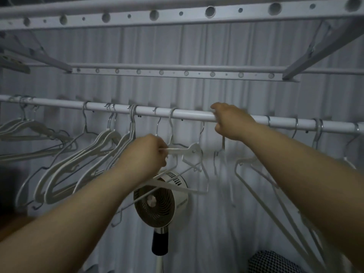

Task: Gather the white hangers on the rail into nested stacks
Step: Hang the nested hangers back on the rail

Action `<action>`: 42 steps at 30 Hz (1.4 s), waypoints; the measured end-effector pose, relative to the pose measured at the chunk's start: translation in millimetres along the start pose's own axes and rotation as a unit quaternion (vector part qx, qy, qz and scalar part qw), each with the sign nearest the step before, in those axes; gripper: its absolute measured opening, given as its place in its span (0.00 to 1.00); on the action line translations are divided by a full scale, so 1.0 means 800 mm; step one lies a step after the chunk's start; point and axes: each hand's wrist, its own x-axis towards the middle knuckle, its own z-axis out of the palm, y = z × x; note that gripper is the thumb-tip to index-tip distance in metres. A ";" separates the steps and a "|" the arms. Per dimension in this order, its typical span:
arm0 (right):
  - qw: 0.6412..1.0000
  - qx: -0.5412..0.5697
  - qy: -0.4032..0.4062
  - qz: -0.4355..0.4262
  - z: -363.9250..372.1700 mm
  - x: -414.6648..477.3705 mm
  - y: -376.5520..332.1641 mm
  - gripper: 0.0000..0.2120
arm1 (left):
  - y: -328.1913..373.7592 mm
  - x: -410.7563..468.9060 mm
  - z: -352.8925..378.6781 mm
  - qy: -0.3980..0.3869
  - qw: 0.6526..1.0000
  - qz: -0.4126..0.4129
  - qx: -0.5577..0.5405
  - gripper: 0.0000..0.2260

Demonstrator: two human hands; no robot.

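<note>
A dim view from head height, in which a white rail (pixel 189 115) is seen running left to right before a pale pleated curtain (pixel 216 46). The left hand (pixel 151 152) is closed round one shoulder arm of a white hanger (pixel 192 151), which is tipped well off level, its thin hook reaching up towards the rail. The right hand (pixel 230 121) is curled over the rail, fingers above and thumb below; it is blurred, so whether a hook is also caught beneath it cannot be told. Further left on the rail, nested stacks (pixel 82 160) are hung close together. On the right, loose hangers (pixel 256 174) are spread apart along the rail. A round fan (pixel 157 201) is stood below, behind the hangers.

The step in hand is judged to be the bringing of the held hanger leftward to the nearest stack, with the task perhaps half done. For it to be done well, the hanger should be levelled first, and its hook slid along the rail rather than lifted off. The hook should be faced the same way as the others, so that the shoulders can be seated flush. Thin wire hangers crossed beneath it may snag and should be freed gently, not tugged
</note>
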 end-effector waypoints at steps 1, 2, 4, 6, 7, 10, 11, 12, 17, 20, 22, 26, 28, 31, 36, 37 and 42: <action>1.000 -0.002 -0.003 -0.005 -0.001 -0.003 0.005 0.22 | 0.004 0.009 -0.001 -0.016 1.000 -0.003 -0.001 0.09; 1.000 -0.007 -0.007 -0.011 -0.002 -0.006 0.009 0.21 | 0.007 0.014 -0.001 -0.029 1.000 -0.003 0.001 0.09; 1.000 -0.017 -0.013 -0.019 -0.003 -0.012 0.017 0.20 | 0.008 0.019 0.006 -0.049 0.999 0.003 0.005 0.10; 0.999 -0.024 -0.013 -0.030 -0.002 -0.020 0.023 0.21 | 0.004 0.014 0.014 -0.067 0.998 0.009 0.014 0.10; 0.999 -0.026 -0.008 -0.039 -0.002 -0.024 0.025 0.23 | 0.001 0.009 0.016 -0.078 0.997 0.011 0.015 0.10; 0.997 -0.015 0.006 -0.076 -0.003 -0.042 0.020 0.26 | -0.005 -0.008 0.009 -0.107 0.994 0.008 0.001 0.08; 0.996 -0.006 -0.003 -0.091 -0.002 -0.050 0.017 0.26 | -0.008 -0.015 0.002 -0.110 0.994 0.003 -0.007 0.07; 0.994 0.003 -0.023 -0.108 0.000 -0.057 0.012 0.26 | -0.011 -0.023 -0.007 -0.108 0.994 0.000 -0.014 0.06; 0.975 -0.007 -0.157 -0.158 0.012 -0.080 -0.010 0.24 | -0.032 -0.080 -0.048 -0.034 0.998 0.011 -0.061 0.13; 0.975 0.022 -0.148 -0.162 0.007 -0.089 -0.021 0.22 | -0.047 -0.121 -0.066 0.005 0.997 0.004 -0.080 0.15; 0.976 0.062 -0.136 -0.159 0.002 -0.096 -0.031 0.22 | -0.054 -0.148 -0.078 0.008 0.997 0.004 -0.080 0.15; 0.968 0.152 -0.151 -0.132 -0.014 -0.112 -0.047 0.15 | -0.069 -0.186 -0.104 0.038 0.992 -0.011 -0.121 0.15; 0.952 0.219 -0.177 -0.125 -0.025 -0.120 -0.054 0.11 | -0.073 -0.204 -0.117 0.030 0.989 -0.029 -0.142 0.10; 0.917 0.308 -0.231 -0.106 -0.047 -0.137 -0.065 0.06 | -0.092 -0.225 -0.137 0.040 0.982 -0.062 -0.171 0.19; 0.860 0.408 -0.297 -0.071 -0.066 -0.174 -0.097 0.11 | -0.113 -0.271 -0.167 0.028 0.968 -0.088 -0.233 0.18; 0.848 0.435 -0.295 -0.061 -0.068 -0.182 -0.105 0.11 | -0.121 -0.278 -0.170 0.034 0.968 -0.094 -0.230 0.20; 0.782 0.563 -0.268 -0.014 -0.082 -0.227 -0.140 0.09 | -0.154 -0.306 -0.161 0.046 0.966 -0.157 -0.199 0.08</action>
